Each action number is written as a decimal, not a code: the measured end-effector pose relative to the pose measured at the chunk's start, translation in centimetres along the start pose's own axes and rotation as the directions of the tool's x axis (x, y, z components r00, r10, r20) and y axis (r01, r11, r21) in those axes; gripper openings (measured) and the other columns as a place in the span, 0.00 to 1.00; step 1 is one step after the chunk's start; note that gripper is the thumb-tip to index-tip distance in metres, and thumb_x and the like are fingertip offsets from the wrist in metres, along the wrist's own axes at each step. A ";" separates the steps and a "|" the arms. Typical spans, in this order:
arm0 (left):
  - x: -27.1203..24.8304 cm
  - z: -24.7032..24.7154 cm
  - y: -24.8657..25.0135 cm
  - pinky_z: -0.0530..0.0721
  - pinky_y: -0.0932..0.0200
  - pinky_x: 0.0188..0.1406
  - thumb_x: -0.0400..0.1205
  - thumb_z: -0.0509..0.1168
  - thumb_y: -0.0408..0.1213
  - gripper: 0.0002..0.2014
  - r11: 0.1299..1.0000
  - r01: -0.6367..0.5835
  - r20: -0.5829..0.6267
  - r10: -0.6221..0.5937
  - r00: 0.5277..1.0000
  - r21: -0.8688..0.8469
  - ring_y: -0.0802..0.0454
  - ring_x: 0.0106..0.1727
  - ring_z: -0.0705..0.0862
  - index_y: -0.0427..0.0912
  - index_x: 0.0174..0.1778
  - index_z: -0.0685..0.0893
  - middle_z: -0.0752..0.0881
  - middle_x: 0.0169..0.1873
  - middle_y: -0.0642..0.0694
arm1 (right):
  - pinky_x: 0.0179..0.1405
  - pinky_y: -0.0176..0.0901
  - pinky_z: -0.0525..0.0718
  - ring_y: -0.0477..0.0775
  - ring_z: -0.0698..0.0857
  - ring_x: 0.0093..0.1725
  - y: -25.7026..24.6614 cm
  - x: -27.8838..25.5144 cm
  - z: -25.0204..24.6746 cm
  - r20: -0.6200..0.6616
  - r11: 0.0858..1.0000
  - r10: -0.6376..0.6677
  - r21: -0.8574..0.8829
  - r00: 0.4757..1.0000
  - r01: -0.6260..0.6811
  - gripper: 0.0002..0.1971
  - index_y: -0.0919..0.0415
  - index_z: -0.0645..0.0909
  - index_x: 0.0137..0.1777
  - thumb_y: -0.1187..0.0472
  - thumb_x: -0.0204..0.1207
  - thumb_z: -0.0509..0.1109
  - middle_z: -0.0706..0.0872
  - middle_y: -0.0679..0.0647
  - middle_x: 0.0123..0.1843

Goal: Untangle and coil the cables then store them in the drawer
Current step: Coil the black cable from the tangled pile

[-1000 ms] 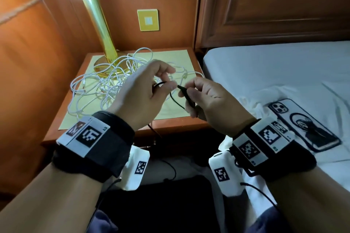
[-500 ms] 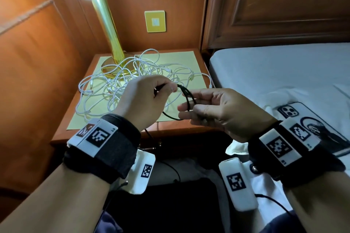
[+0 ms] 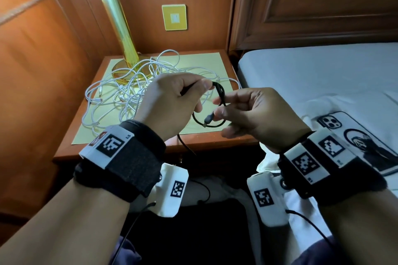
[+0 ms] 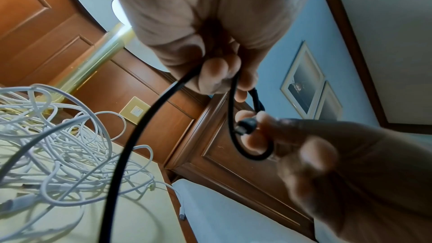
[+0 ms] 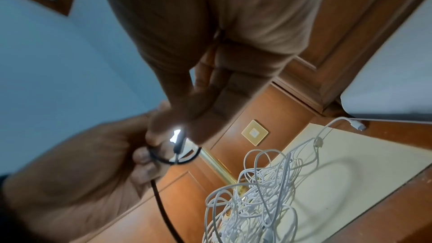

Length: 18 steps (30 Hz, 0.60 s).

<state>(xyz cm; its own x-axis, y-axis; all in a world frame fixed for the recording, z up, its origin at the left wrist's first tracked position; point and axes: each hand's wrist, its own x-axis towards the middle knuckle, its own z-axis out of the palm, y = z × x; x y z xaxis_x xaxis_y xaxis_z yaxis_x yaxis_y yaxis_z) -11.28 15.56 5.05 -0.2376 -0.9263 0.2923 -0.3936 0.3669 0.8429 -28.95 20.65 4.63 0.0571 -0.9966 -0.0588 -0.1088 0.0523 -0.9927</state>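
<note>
In the frame centre my left hand (image 3: 172, 101) pinches the thin black cable (image 3: 220, 92) to hold its first loop, while my right hand (image 3: 254, 114) pinches the plug end. The tangled white cables (image 3: 120, 94) wait on the wooden surface (image 3: 215, 144).

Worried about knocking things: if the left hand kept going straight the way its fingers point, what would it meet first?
Probably the right hand: the left hand points across at it, with only the black cable loop between them. Depth is unclear.
</note>
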 end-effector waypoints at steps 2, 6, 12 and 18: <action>-0.1 0.1 0.3 0.74 0.62 0.23 0.87 0.67 0.43 0.09 1.000 0.029 0.037 -0.029 0.999 -0.011 0.59 0.18 0.74 0.55 0.44 0.91 0.84 0.21 0.52 | 0.34 0.52 0.92 0.50 0.82 0.21 0.1 0.2 0.2 -0.079 0.994 -0.056 -0.101 0.995 0.047 0.05 0.65 0.88 0.49 0.63 0.78 0.76 0.91 0.60 0.35; -0.4 0.3 0.5 0.73 0.67 0.18 0.87 0.66 0.43 0.09 0.995 0.091 0.113 -0.087 0.990 -0.029 0.57 0.18 0.76 0.56 0.44 0.91 0.85 0.21 0.51 | 0.22 0.42 0.84 0.47 0.78 0.15 0.5 0.5 0.4 -0.200 0.963 -0.154 -0.249 0.968 0.102 0.09 0.68 0.85 0.45 0.62 0.82 0.72 0.88 0.59 0.27; -0.8 0.6 0.8 0.73 0.67 0.17 0.86 0.67 0.43 0.09 0.992 0.119 0.158 -0.110 0.981 -0.049 0.54 0.17 0.77 0.55 0.45 0.92 0.85 0.20 0.49 | 0.20 0.47 0.86 0.55 0.84 0.17 1.4 1.0 0.7 -0.308 0.952 -0.160 -0.298 0.938 0.065 0.04 0.57 0.84 0.54 0.60 0.84 0.69 0.85 0.55 0.24; -0.6 -0.7 0.1 0.77 0.66 0.22 0.83 0.71 0.44 0.06 0.997 0.072 -0.027 -0.072 0.997 -0.011 0.58 0.20 0.78 0.54 0.42 0.93 0.88 0.25 0.53 | 0.40 0.55 0.90 0.56 0.86 0.27 1.2 0.6 0.2 -0.076 0.987 -0.088 -0.140 0.993 0.077 0.07 0.60 0.87 0.50 0.56 0.82 0.73 0.86 0.54 0.31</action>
<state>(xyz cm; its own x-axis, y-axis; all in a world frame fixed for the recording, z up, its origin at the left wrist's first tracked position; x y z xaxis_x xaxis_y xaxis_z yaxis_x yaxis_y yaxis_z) -10.58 16.07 5.23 -0.1849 -0.9523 0.2429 -0.3998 0.2987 0.8665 -28.82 20.12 3.40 -0.0094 -0.9993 0.0369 -0.2418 -0.0335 -0.9698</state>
